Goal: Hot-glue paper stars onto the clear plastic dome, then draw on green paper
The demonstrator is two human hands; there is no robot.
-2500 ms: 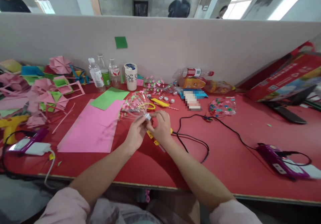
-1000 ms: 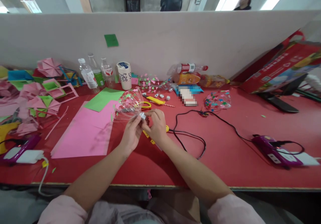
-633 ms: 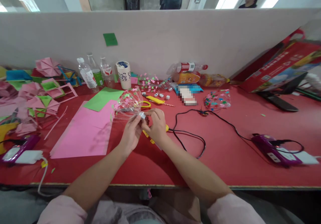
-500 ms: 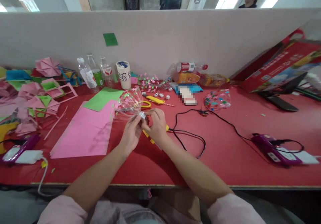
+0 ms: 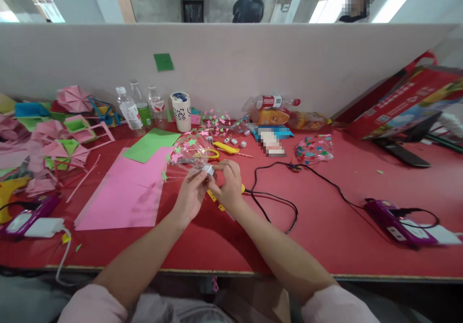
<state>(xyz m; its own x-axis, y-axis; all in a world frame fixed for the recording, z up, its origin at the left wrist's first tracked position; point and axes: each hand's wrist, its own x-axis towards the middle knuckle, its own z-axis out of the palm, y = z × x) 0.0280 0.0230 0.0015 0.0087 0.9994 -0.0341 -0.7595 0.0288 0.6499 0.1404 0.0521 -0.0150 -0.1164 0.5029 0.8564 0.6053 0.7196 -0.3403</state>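
Note:
My left hand (image 5: 191, 195) pinches the gathered neck of a clear plastic tassel (image 5: 190, 150) whose thin strands carry pink and green stars. At that neck sits a small white block-like piece (image 5: 209, 169). The fingers of my right hand (image 5: 230, 184) are closed on the white piece from the other side, touching near my left fingertips. Partly covered by my right hand, a yellow tool (image 5: 212, 195) lies on the table with a black cord. Yellow-handled scissors (image 5: 213, 154) show just behind the tassel. What exactly the fingertips press is partly hidden.
Pink paper (image 5: 123, 192) and green paper (image 5: 150, 144) lie left, beside folded paper shapes (image 5: 67, 151). Bottles (image 5: 129, 110) and a cup (image 5: 181, 112) stand at the partition. Small white pieces (image 5: 234, 142), another star tassel (image 5: 314, 149), a black cord (image 5: 277, 193) and a power strip (image 5: 401, 224) lie right.
The camera view has tilted slightly, so everything sits a little lower. Both hands stay together at the white piece, with only slight finger movement; the tassel's strands have shifted a bit.

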